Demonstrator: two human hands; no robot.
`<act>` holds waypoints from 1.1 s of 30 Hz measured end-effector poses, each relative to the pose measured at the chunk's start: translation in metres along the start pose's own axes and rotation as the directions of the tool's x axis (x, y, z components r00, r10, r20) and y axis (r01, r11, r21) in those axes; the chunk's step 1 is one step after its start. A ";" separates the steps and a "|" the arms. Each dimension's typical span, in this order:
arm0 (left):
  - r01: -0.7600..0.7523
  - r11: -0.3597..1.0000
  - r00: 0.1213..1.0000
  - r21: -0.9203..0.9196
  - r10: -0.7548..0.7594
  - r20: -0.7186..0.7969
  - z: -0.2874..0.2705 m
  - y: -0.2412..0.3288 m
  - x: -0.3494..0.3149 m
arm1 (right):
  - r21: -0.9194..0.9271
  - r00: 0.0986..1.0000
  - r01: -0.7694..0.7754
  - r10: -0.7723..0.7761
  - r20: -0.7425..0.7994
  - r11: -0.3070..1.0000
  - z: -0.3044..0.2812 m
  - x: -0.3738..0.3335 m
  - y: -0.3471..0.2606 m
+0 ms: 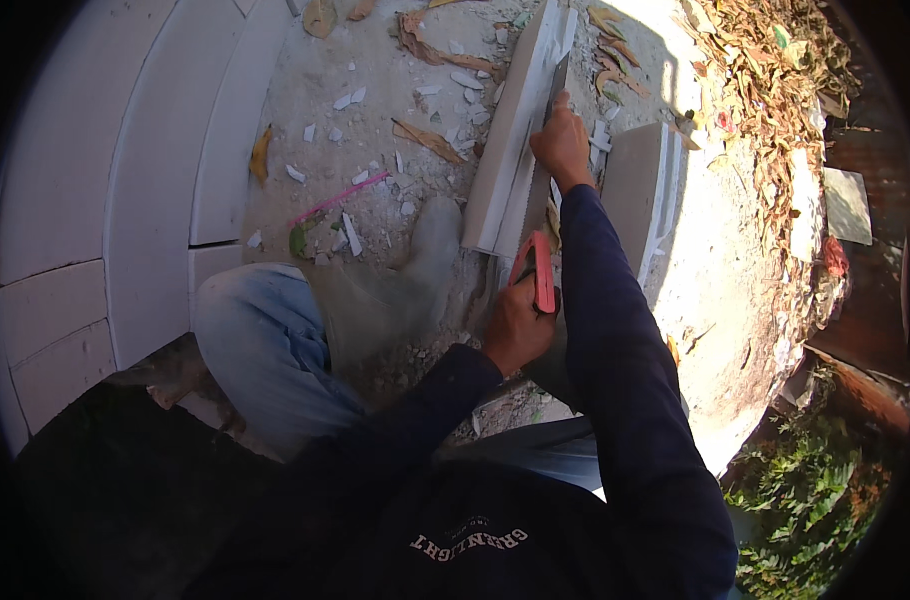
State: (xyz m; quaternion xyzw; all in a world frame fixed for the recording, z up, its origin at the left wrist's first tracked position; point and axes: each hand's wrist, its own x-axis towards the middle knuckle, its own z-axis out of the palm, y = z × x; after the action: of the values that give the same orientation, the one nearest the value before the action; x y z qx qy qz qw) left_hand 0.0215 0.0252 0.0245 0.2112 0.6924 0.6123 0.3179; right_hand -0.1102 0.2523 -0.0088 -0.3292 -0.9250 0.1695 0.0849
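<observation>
A hand saw with a red handle lies lengthwise along a long white moulding, its toothed grey blade against the moulding's right side. My left hand is wrapped round the handle at the near end. Farther up, my right hand is closed on the blade, its index finger stretched along it; the undersides of its fingers are hidden. To the right of my right forearm stands a pale block-like piece with a stepped edge.
White chips, dry leaves and a pink strip litter the dusty ground. Large white panels are at the left. Dry leaves lie along the sunlit right side, with green plants at the lower right. My bent knee is close by.
</observation>
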 end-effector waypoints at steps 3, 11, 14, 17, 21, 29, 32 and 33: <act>-0.020 1.000 0.999 0.009 0.020 -0.037 0.002 -0.007 -0.010 | -0.032 0.993 0.096 -0.098 -0.071 0.995 0.016 -0.008 0.012; -0.123 0.989 0.992 0.081 0.123 0.003 -0.010 -0.021 -0.048 | 0.025 1.000 -0.011 0.012 -0.028 1.000 0.005 -0.049 -0.005; 0.045 0.999 0.999 0.030 -0.046 0.029 -0.007 -0.005 0.002 | -0.011 0.994 0.063 -0.064 -0.083 0.998 0.014 0.005 0.009; 0.055 0.998 0.998 0.020 -0.054 -0.013 -0.003 -0.011 -0.011 | -0.054 0.999 0.044 -0.045 -0.023 0.998 0.016 -0.010 0.004; -0.148 0.989 0.984 0.024 0.149 -0.102 -0.017 -0.040 -0.075 | 0.029 0.993 -0.090 0.088 0.074 0.995 0.002 -0.097 -0.039; -0.049 0.998 0.999 0.032 0.050 -0.022 -0.006 -0.021 -0.001 | -0.027 0.993 0.031 -0.034 -0.111 0.999 0.023 0.001 0.007; -0.048 0.999 0.997 0.000 0.048 -0.064 -0.003 -0.025 -0.030 | -0.034 1.000 -0.011 0.011 -0.004 0.999 0.010 -0.031 -0.013; -0.050 0.999 0.996 -0.018 0.048 -0.078 -0.005 -0.022 -0.050 | -0.029 0.998 -0.034 0.036 0.048 0.999 0.001 -0.054 -0.025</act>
State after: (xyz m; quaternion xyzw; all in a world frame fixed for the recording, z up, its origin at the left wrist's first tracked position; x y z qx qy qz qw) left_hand 0.0562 -0.0161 0.0120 0.2010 0.6928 0.6343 0.2778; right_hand -0.0835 0.1987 -0.0032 -0.3422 -0.9232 0.1661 0.0548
